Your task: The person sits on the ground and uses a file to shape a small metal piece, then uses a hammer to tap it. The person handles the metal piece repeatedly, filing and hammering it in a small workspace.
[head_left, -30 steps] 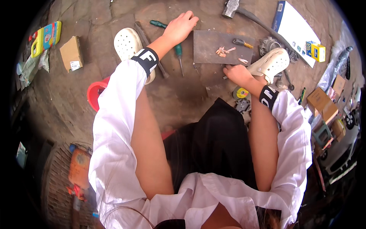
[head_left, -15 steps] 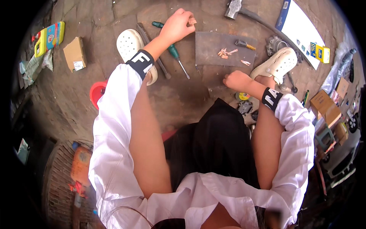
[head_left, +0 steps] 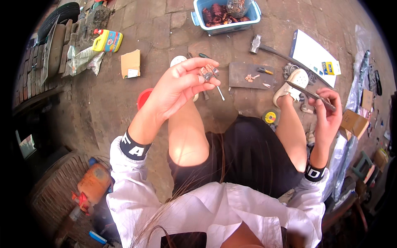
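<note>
My left hand, raised at centre left, pinches a small block of copper-coloured and grey metal between thumb and fingers. To the right, my right hand is closed round a thin, dark, flat metal strip, pointed toward the upper left; whether it is a blade or a file I cannot tell. Between the hands, a dark metal plate lies on the ground. On it are several copper-coloured scraps and a short dark cylinder with a yellowish end. A screwdriver is partly hidden behind my left hand.
Beyond the plate lies a hammer; farther off stands a blue tub of reddish-brown coils. A white board, a toothed metal part and a yellow-labelled disc are at right. At left are a red bowl, cardboard and a yellow jug.
My left hand has come nearer with the copper-coloured piece, turning palm up. My right hand has moved right and up, and the dark strip now shows in it. The view has tilted, revealing the blue tub.
</note>
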`<state>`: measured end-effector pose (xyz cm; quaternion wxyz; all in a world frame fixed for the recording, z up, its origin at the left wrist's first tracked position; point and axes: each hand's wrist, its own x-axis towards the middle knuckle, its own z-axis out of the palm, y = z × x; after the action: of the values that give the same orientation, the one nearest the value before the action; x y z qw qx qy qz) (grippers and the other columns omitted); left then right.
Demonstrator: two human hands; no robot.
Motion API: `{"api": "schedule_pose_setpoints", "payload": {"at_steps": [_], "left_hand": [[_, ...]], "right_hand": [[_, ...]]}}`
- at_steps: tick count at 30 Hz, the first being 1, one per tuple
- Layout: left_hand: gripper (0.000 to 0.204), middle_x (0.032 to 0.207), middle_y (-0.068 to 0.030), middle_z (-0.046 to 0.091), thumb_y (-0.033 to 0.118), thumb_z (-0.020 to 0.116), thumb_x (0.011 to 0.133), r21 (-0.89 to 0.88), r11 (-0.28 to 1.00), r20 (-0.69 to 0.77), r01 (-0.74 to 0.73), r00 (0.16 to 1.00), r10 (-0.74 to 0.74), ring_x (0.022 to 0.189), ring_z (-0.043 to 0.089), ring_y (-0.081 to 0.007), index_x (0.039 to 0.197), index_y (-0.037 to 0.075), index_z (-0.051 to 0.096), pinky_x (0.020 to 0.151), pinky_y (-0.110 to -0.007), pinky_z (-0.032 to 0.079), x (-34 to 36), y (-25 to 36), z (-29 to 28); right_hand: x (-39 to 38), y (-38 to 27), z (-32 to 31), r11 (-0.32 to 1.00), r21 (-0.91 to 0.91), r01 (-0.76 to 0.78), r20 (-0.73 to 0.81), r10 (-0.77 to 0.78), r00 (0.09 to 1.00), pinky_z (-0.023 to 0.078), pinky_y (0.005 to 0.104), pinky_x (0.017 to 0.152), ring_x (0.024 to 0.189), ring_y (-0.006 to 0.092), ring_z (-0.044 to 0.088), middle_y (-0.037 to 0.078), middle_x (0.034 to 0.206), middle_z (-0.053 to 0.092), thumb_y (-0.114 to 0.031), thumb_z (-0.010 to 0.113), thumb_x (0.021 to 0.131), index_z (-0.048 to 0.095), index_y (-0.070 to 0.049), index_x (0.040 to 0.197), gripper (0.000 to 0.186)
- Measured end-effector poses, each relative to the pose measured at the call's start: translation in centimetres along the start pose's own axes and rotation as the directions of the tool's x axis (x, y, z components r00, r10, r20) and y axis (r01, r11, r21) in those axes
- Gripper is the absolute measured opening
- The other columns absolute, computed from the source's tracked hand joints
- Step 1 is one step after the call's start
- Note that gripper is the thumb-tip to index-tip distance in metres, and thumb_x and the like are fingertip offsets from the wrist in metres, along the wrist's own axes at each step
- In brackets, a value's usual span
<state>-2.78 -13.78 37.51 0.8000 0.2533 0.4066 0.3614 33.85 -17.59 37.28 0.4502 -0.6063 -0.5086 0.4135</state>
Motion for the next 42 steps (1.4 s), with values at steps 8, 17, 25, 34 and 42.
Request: {"api": "schedule_pose_setpoints", "payload": {"at_steps": [8, 17, 25, 34, 42], "left_hand": [[0.035, 0.115, -0.0165, 0.063, 0.002, 0.054, 0.094, -0.227, 0.949, -0.036, -0.219, 0.976, 0.216, 0.105, 0.066, -0.0227, 0.127, -0.009, 0.052, 0.091, -0.027, 0.055, -14.5, -4.1, 10.9], [0.024, 0.101, -0.0109, 0.068, 0.006, 0.060, 0.094, -0.283, 0.883, -0.239, -0.375, 0.919, 0.314, 0.088, 0.065, -0.0130, 0.115, -0.005, 0.062, 0.071, -0.025, 0.055, -22.3, -13.3, 13.8], [0.018, 0.093, -0.0075, 0.066, 0.003, 0.061, 0.092, -0.215, 0.835, -0.348, -0.506, 0.839, 0.419, 0.080, 0.064, -0.0112, 0.109, -0.004, 0.062, 0.071, -0.026, 0.057, -23.4, -13.2, 14.4], [0.013, 0.087, -0.0058, 0.063, 0.001, 0.060, 0.091, -0.113, 0.829, -0.387, -0.548, 0.793, 0.471, 0.074, 0.063, -0.0112, 0.103, -0.002, 0.058, 0.062, -0.024, 0.053, -19.6, -10.5, 13.4], [0.014, 0.086, -0.0059, 0.063, 0.003, 0.062, 0.089, 0.020, 0.924, -0.310, -0.381, 0.876, 0.368, 0.070, 0.058, -0.0096, 0.102, -0.001, 0.057, 0.060, -0.022, 0.045, -12.9, -8.4, 10.8]], "right_hand": [[-16.8, -7.7, 1.1, 0.704, 0.688, -0.176, 0.147, 0.102, 0.984, 0.053, 0.0282, 0.075, 0.081, 0.0162, 0.062, 0.013, 0.101, 0.060, -0.006, 0.057, 0.088, 0.046, -0.005, 0.102, 0.018], [-28.6, -8.0, 5.5, 0.691, 0.644, -0.327, 0.286, 0.178, 0.942, 0.049, 0.0252, 0.068, 0.077, 0.0112, 0.060, 0.007, 0.099, 0.066, -0.002, 0.063, 0.091, 0.056, -0.001, 0.112, 0.022], [-28.2, -9.0, 7.7, 0.994, 0.051, 0.095, 0.232, -0.104, 0.967, 0.044, 0.0239, 0.061, 0.065, 0.0103, 0.056, 0.005, 0.076, 0.061, -0.008, 0.059, 0.094, 0.061, 0.001, 0.095, 0.010], [-21.5, -9.8, 8.7, 0.954, -0.137, 0.268, 0.212, -0.236, 0.948, 0.038, 0.0255, 0.050, 0.052, 0.0121, 0.047, 0.006, 0.063, 0.052, -0.014, 0.067, 0.090, 0.062, -0.001, 0.087, 0.014], [-12.9, -8.2, 8.6, 0.987, 0.070, 0.147, 0.303, -0.162, 0.939, 0.029, 0.0174, 0.052, 0.060, 0.0006, 0.036, -0.006, 0.075, 0.056, -0.009, 0.075, 0.083, 0.063, 0.001, 0.097, 0.021]]}}
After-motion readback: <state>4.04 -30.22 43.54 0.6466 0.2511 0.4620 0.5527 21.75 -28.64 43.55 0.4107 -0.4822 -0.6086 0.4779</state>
